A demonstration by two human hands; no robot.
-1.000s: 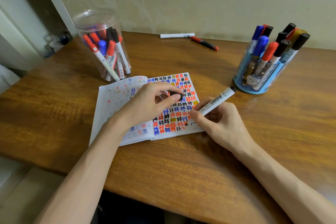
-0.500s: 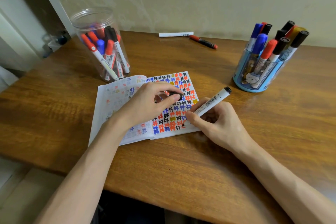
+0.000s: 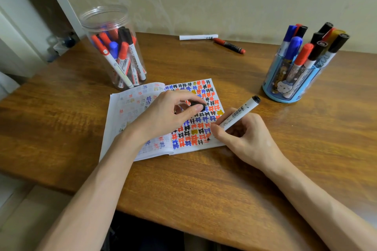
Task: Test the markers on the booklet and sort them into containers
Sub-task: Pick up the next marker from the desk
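Note:
An open booklet (image 3: pixel 130 108) lies mid-table, its right page covered with black, red, blue and yellow marks. My right hand (image 3: pixel 246 138) grips a white marker (image 3: pixel 238 114) with a black end, tip down on the page's lower right corner. My left hand (image 3: pixel 165 114) rests on the booklet and pinches a black cap (image 3: pixel 198 106) between thumb and fingers. A clear plastic jar (image 3: pixel 114 47) with several markers stands at the back left. A blue pen holder (image 3: pixel 289 85) with several markers stands at the right.
A red and black marker (image 3: pixel 229 45) and a white marker (image 3: pixel 199 37) lie near the wall at the back of the wooden table (image 3: pixel 204 179). A white shelf unit (image 3: pixel 51 6) stands left of the table.
My right hand has slid the marker tip leftward and down along the page's bottom rows. The left hand stays put with the cap.

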